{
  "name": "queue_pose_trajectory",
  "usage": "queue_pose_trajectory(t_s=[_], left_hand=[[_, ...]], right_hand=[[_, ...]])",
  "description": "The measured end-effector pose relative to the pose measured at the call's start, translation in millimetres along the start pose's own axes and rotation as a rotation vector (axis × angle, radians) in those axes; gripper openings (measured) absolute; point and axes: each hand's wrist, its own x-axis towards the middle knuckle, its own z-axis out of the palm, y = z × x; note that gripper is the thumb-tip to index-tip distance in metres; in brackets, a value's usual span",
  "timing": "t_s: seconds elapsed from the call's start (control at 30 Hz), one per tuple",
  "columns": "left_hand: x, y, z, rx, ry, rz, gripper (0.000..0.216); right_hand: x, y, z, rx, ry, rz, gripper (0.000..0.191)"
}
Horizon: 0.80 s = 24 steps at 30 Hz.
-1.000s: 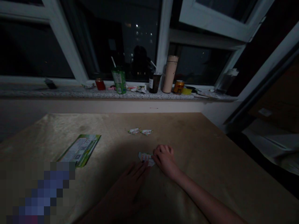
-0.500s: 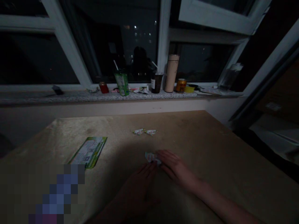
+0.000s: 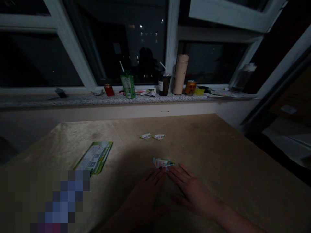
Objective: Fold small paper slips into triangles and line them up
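Note:
A small piece of printed paper or wrapper (image 3: 163, 162), white and green with coloured print, lies on the table in front of my fingertips. My left hand (image 3: 148, 187) rests flat with its fingers stretched forward, tips on the near edge of the piece. Beside it, my right hand (image 3: 188, 183) also lies flat, fingers extended, its tips touching the piece's near right edge. Farther back, two small folded pieces (image 3: 146, 136) of similar print sit side by side. To the left lies a flat green and white printed packet (image 3: 94, 158), its lower end hidden by a blurred patch.
Behind the table (image 3: 206, 136) runs a granite window sill (image 3: 80, 99). On it stand a green cup (image 3: 128, 85) with a straw, a dark cup (image 3: 164, 85), a pink thermos (image 3: 180, 74), an orange can (image 3: 190, 87) and a red jar (image 3: 109, 90).
My right hand has drawn back toward me, uncovering the right part of the printed piece. My left hand has stayed nearly in place. The view has shifted slightly.

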Motion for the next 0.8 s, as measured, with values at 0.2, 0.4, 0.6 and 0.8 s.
queue_pose_trajectory(t_s=[0.2,0.4,0.6,0.8], left_hand=[[-4,1,7,0.062,0.007,-0.015,0.086],[-10,3,10,0.112,0.043,-0.026,0.078],[-13,0,10,0.07,0.049,-0.04,0.076],[-14,-2,10,0.056,0.015,-0.036,0.076]], right_hand=[[6,-9,-3,-0.017,0.038,0.05,0.063],[10,-13,6,-0.038,0.077,0.109,0.052],[7,-7,9,-0.023,0.069,0.061,0.053],[7,-9,7,-0.008,0.061,0.071,0.053]])
